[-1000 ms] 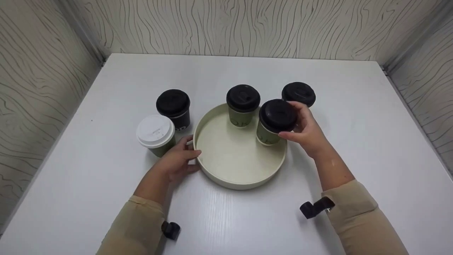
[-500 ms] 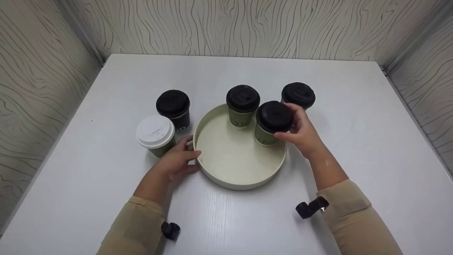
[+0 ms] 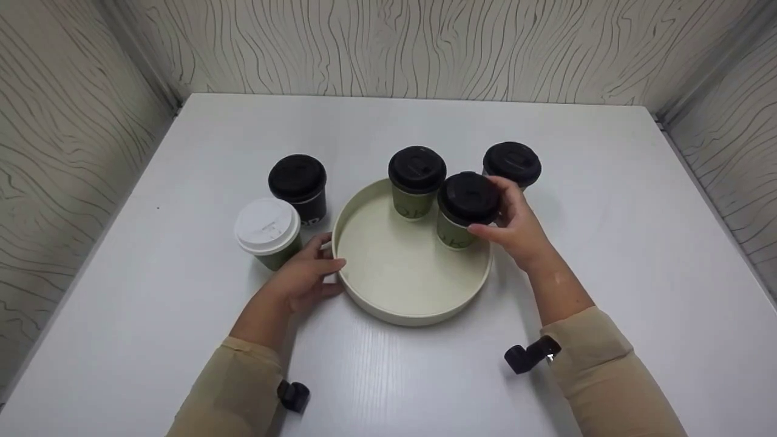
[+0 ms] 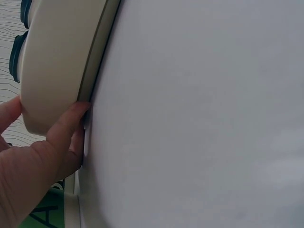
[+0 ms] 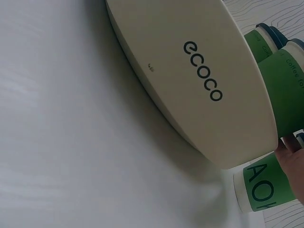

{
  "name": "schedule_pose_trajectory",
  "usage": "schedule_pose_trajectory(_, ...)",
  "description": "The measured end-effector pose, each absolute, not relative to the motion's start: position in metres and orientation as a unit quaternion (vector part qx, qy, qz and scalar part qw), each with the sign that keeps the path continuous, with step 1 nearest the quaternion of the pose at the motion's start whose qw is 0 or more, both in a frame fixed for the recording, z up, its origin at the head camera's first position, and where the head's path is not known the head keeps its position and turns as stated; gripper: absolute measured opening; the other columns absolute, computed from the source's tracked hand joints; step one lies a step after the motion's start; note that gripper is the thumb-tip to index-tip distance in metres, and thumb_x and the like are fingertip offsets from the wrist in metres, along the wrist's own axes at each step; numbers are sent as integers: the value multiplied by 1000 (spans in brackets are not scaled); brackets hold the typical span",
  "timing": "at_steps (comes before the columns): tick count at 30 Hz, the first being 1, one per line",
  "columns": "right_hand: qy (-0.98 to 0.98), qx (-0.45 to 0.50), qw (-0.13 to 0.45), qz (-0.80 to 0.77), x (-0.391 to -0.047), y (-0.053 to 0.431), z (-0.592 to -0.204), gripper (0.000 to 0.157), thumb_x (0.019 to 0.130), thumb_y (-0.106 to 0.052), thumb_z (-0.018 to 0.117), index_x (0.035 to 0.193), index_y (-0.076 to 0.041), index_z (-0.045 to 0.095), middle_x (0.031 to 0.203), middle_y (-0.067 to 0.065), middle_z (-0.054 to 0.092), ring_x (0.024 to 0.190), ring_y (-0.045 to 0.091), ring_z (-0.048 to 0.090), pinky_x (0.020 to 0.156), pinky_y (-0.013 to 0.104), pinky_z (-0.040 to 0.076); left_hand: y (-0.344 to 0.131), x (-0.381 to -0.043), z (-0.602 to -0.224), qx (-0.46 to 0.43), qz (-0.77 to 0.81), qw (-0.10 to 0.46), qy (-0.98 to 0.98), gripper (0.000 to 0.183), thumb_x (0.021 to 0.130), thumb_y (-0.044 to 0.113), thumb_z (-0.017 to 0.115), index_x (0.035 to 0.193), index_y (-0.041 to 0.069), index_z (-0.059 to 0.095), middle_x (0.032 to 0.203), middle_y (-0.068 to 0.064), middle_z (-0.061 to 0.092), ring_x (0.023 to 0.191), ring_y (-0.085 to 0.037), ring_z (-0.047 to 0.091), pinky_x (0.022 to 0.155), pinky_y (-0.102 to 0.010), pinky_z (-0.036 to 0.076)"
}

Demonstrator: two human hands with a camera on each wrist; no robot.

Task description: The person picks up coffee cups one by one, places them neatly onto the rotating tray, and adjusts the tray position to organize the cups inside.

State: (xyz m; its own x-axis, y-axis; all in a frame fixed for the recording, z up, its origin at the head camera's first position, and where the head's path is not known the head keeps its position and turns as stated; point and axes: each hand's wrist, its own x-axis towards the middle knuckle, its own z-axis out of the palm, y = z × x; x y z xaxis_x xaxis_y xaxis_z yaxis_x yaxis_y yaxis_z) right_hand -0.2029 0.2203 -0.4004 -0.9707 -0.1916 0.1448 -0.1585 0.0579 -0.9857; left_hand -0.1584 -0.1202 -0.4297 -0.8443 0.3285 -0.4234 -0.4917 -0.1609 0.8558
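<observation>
A round cream tray (image 3: 403,273) lies on the white table. My left hand (image 3: 303,271) grips its left rim, thumb over the edge and fingers against the outer wall (image 4: 57,71). With my right hand (image 3: 516,227) I hold a green paper coffee cup (image 3: 454,233) with a black lid, upright at the tray's right side; the wall reading "ecoco" (image 5: 204,71) hides its base in the right wrist view. Another green cup (image 3: 414,203) with a black lid stands in the tray just behind and left of it.
Left of the tray stand a white-lidded green cup (image 3: 267,230) and a dark cup (image 3: 298,185) with a black lid. Behind my right hand is another black-lidded cup (image 3: 512,162), whose green side (image 5: 268,185) shows in the right wrist view. Patterned panels (image 3: 400,48) enclose the table.
My right hand and the cup in it have shifted slightly to the left, toward the other cup in the tray. The left hand and tray look unmoved.
</observation>
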Motion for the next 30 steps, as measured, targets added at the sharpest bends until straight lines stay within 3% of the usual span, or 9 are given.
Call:
schedule_pose_trajectory(15, 732, -115, 18, -671, -204, 219, -400, 78, 70, 9, 71, 135, -8, 30, 139, 6, 37, 128, 14, 32, 107, 40, 20, -120, -158, -428, -80, 754, 268, 594, 67, 87, -1, 54, 143, 15, 22, 140, -16, 34, 118, -30, 45, 84, -43, 47)
schedule_pose_trajectory(24, 724, -130, 16, -677, -201, 224, -395, 81, 71, 12, 68, 138, -8, 29, 134, 6, 41, 121, 15, 38, 98, 28, 30, -119, -159, -430, -79, 766, 271, 578, 68, 87, -3, 52, 143, 16, 19, 141, -15, 32, 118, -29, 44, 83, -42, 46)
schedule_pose_trajectory(30, 714, -147, -1, -684, -198, 228, -389, 80, 71, 14, 66, 138, -6, 28, 135, 11, 40, 118, 21, 39, 97, 27, 31, -120, -159, -429, -81, 770, 273, 571, 68, 87, -4, 52, 144, 16, 20, 139, -16, 33, 118, -30, 44, 83, -41, 46)
